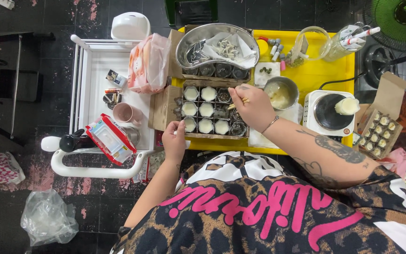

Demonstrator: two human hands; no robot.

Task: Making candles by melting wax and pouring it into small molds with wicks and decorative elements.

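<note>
So the right hand (254, 106) is curled almost closed, pinching a couple of thin pale wooden sticks (238, 103) right over the brown cardboard tray of small round cups (210, 113), some filled with smooth white wax, some dark and empty. The left hand (175, 139) grips the tray's near edge, fingers folded. A shiny round steel bowl of creamy wax (280, 92) sits just beyond the right hand.

kidney dish (184, 47): polished metal, glossy | small bowl (293, 87): brushed metal | tray (316, 75): smooth yellow plastic | divided box (163, 109): matt brown cardboard | hot plate (312, 123): white casing, dark matt top | cart (90, 70): glossy white | bag (48, 217): crinkled clear plastic | sticks (233, 106): pale wood | floor (43, 19): worn dark, patchy
</note>
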